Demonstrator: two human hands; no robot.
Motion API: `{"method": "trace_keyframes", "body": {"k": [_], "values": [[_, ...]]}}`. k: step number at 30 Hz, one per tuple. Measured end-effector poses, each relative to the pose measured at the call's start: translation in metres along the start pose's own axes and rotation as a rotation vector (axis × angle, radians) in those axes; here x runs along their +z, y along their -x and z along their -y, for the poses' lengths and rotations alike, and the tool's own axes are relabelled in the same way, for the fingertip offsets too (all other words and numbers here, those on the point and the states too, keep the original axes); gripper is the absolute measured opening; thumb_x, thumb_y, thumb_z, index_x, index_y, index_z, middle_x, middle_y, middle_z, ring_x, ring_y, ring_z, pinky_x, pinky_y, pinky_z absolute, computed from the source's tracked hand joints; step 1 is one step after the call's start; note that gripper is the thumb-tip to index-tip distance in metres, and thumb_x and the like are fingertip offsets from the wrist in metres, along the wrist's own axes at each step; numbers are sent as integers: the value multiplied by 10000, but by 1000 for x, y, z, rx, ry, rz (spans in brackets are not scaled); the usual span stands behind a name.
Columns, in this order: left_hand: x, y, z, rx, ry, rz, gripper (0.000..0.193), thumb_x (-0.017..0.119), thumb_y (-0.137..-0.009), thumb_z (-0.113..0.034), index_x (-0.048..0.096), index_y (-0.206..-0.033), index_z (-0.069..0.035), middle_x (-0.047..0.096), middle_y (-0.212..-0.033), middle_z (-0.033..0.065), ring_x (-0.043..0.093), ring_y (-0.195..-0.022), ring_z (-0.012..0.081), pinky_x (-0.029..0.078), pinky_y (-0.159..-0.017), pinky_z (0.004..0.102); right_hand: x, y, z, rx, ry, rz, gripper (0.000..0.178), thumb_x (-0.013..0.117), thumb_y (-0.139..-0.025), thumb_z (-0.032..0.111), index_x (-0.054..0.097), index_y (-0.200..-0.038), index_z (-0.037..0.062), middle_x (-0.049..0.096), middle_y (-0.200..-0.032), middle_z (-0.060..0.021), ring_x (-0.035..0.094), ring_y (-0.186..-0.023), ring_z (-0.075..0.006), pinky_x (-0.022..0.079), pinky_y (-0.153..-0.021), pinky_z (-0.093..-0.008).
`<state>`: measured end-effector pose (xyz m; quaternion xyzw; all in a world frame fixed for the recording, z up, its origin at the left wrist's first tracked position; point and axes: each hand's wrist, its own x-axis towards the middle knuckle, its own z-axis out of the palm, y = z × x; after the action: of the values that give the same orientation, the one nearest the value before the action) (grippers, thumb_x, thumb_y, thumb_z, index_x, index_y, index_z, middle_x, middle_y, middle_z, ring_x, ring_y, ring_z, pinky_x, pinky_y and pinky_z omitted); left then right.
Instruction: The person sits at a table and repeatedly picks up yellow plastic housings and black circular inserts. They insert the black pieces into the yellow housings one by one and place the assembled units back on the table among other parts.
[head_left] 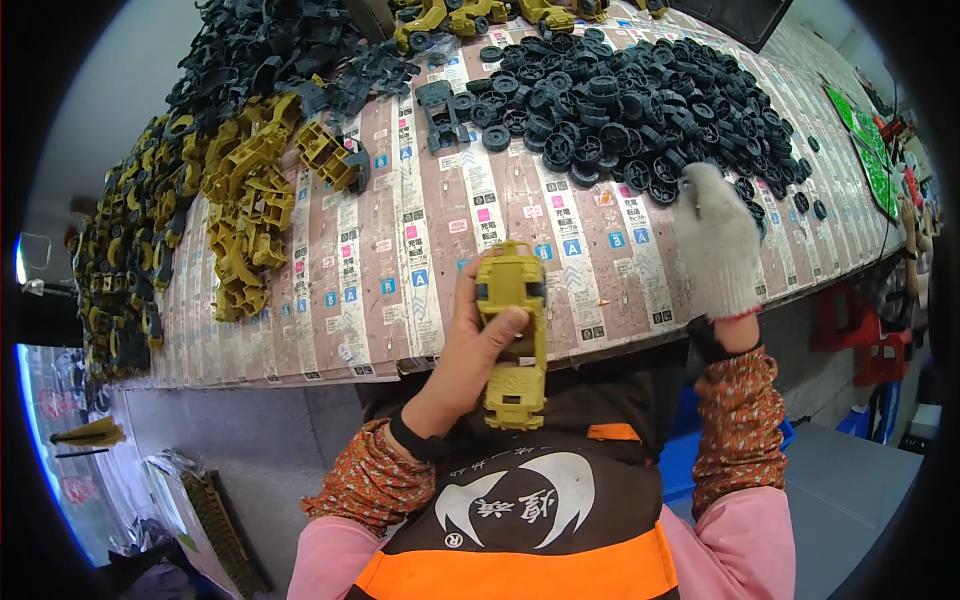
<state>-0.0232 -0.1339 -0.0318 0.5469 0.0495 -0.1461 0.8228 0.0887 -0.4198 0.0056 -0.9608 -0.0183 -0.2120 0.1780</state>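
My left hand (468,345) is bare and closed around a yellow plastic toy car body (515,390), its thumb pressed on top. The car body is held lengthwise over the table's front edge, with dark parts showing at its sides near the far end. In a white knit glove, my right hand (716,245) reaches to the near right edge of a heap of black toy wheels (610,105). Its fingers point away and down, touching or just above the wheels. The back of the glove hides most of them, so I cannot tell whether a wheel is gripped.
Yellow car bodies (250,190) lie on the printed table covering (390,280) at left, beside stacked yellow-and-black cars (130,250). Dark grey parts (270,50) are heaped behind. More yellow cars (470,18) stand at the back. Green sheets (860,140) lie far right; red stools (870,335) stand below.
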Motion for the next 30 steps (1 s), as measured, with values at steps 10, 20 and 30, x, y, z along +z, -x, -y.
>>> {"method": "trace_keyframes", "body": {"k": [10, 20, 30], "values": [[-6, 0, -3, -1, 245, -130, 542, 644, -1073, -417, 442, -1497, -147, 654, -1205, 35, 699, -1033, 151, 640, -831, 333, 19, -16, -40, -169, 80, 20, 340, 694, -936, 111, 618, -1263, 57, 671, -1127, -187, 662, -1054, -378, 545, -920, -464], [-8, -3, -7, 84, 318, -168, 560, 618, -1043, -575, 577, -1343, -104, 708, -1081, 48, 743, -913, 160, 643, -781, 321, -20, 82, 83, 355, -1217, 933, 371, 623, -1027, 104, 609, -1378, -13, 687, -1196, -80, 642, -1073, -142, 544, -936, -301], [-10, 0, -7, 202, 233, -204, 526, 616, -1056, -530, 560, -1352, -99, 700, -1087, 43, 741, -918, 157, 656, -776, 332, -19, 103, 99, 474, -1389, 1054, 420, 582, -1065, 124, 540, -1458, -20, 636, -1347, -128, 661, -1106, -170, 568, -942, -318]]}}
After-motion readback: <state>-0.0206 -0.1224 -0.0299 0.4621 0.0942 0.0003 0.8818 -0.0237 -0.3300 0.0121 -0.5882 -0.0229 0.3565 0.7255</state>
